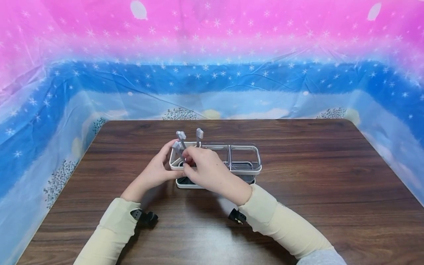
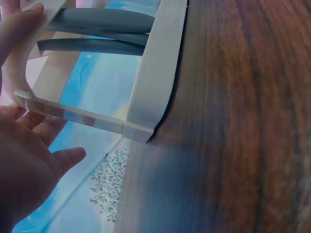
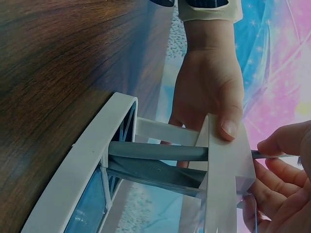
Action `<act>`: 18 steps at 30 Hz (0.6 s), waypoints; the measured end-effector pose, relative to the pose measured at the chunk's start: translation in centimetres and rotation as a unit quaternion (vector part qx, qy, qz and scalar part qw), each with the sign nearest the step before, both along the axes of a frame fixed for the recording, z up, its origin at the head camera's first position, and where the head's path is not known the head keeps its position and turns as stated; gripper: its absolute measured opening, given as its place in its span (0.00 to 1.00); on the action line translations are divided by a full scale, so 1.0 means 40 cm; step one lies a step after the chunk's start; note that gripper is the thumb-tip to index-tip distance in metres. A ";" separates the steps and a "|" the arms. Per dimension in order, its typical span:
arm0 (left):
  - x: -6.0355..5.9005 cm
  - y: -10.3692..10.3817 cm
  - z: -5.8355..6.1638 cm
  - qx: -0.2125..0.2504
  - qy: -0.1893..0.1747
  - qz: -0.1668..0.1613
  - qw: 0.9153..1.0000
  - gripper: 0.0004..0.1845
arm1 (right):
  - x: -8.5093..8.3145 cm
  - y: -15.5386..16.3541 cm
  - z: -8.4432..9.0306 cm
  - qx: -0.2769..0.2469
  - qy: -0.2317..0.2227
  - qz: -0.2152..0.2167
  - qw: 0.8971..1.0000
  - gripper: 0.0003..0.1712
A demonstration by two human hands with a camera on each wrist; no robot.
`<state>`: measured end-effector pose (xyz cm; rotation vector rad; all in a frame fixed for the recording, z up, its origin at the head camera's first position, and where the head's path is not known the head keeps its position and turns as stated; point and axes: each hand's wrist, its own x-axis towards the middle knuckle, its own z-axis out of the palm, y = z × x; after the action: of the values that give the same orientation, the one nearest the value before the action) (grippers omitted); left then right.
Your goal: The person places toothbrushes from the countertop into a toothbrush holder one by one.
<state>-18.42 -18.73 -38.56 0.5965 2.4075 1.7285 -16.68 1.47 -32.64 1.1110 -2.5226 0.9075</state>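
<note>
Cream sleeves fill the bottom of the head view, your forearms reaching in over the dark wooden table [image 1: 298, 206]. Your left hand [image 1: 155, 171] grips the left end of the white holder [image 1: 185, 182], which sits at the table's middle. Your right hand [image 1: 207, 169] pinches the neck of a grey toothbrush [image 1: 179, 145] standing in the left compartment; two more grey brushes [image 1: 199, 134] rise beside it. Two clear cups [image 1: 244, 159] fill the right compartments.

Left wrist view: your palm [image 2: 24, 165] and fingers wrap the holder's corner [image 2: 141, 126], grey handles [image 2: 102, 20] crossing inside.

Right wrist view: your left thumb [image 3: 231, 124] presses the holder's rim [image 3: 221, 165]; your right fingertips [image 3: 284, 141] close on a thin brush neck [image 3: 272, 155].
</note>
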 end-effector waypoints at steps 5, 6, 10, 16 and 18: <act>0.002 -0.002 0.002 0.001 -0.003 -0.001 1.000 0.52 | 0.004 0.007 -0.002 -0.009 0.001 0.004 1.000 0.09; 0.002 -0.003 0.002 0.001 -0.003 -0.001 1.000 0.53 | 0.006 0.010 -0.002 -0.014 0.003 0.004 1.000 0.10; 0.004 -0.008 -0.004 -0.003 0.000 -0.003 1.000 0.58 | 0.012 0.033 -0.001 -0.038 0.019 0.002 0.999 0.11; 0.010 -0.020 -0.009 -0.032 0.006 0.010 0.999 0.60 | 0.001 0.111 0.012 -0.067 0.056 -0.008 0.996 0.11; 0.012 -0.030 -0.005 -0.058 0.004 0.020 0.998 0.59 | -0.011 0.149 0.018 -0.068 0.065 -0.015 0.995 0.11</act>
<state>-17.94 -19.94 -38.76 0.5444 2.5219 1.5902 -17.11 7.42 -31.92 1.0524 -2.3296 0.9495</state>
